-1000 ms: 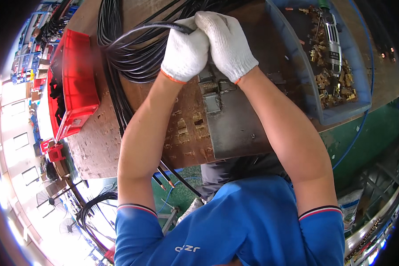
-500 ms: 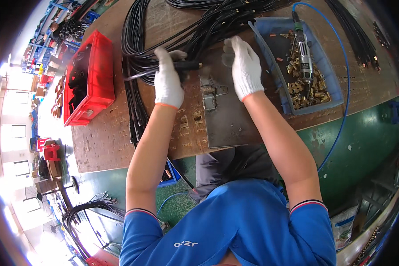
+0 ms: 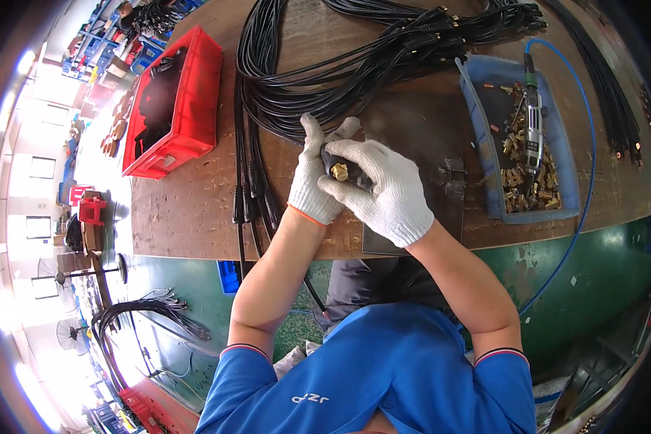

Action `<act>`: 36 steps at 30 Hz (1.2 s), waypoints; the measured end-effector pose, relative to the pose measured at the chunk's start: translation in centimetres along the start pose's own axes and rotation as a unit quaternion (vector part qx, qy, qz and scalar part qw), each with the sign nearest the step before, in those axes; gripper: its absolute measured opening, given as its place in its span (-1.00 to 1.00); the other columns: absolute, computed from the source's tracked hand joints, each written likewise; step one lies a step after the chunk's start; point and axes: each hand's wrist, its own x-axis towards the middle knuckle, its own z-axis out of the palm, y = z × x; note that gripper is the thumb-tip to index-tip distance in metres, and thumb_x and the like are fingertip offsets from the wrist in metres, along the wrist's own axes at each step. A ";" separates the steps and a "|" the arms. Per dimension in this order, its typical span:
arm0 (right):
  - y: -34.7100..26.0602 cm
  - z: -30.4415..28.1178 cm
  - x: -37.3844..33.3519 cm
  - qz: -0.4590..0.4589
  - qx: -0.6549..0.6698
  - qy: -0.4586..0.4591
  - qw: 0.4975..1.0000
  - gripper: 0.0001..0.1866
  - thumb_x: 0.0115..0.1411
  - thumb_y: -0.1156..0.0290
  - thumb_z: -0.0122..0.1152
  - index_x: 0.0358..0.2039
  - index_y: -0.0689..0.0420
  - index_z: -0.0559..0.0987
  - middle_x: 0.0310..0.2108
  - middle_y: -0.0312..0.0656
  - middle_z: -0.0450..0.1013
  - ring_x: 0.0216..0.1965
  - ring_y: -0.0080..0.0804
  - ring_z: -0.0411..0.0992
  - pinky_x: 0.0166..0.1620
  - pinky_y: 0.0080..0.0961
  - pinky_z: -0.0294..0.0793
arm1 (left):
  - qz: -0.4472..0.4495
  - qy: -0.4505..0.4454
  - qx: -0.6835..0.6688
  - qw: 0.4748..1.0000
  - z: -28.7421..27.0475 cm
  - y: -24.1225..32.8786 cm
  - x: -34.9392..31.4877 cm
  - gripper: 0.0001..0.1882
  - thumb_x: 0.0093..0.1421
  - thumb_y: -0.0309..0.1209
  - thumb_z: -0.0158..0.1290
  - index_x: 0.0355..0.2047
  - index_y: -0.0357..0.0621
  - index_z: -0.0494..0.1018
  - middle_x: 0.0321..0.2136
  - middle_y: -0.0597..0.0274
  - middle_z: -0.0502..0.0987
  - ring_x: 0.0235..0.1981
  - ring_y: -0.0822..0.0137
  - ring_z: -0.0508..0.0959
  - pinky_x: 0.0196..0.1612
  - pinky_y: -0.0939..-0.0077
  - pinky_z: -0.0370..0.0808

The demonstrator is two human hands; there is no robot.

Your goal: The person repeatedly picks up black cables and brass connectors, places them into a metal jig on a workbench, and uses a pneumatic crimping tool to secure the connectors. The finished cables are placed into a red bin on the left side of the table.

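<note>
Both gloved hands meet just in front of the black hose bundle [image 3: 325,79] on the wooden bench [image 3: 188,210]. The left hand [image 3: 312,177] wraps closed around a hose end [image 3: 333,160], steadying it, while the right hand [image 3: 383,189] pinches a brass fitting [image 3: 339,172] at its tip. Right of them, a blue tray [image 3: 484,159] keeps spare fittings within reach.

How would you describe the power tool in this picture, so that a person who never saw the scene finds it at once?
Start from the brown wooden workbench and go to the blue tray on its right side, beyond the gloved right hand. The tool lies lengthwise on the small brass fittings there. It alone is long, slim and grey-black, with a blue hose at its far end.
</note>
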 end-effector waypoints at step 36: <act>-0.9 0.8 -1.9 -0.055 0.131 -0.041 0.989 -0.53 0.06 0.55 0.63 0.01 0.04 0.69 -0.22 -0.13 0.64 -0.29 -0.22 0.67 -0.23 -0.34 0.66 | 0.177 -0.007 0.168 0.970 1.5 1.3 -2.8 0.14 0.29 0.46 -0.01 0.51 -0.29 0.17 -0.54 0.52 0.33 -0.44 0.54 0.37 -0.29 0.63 0.41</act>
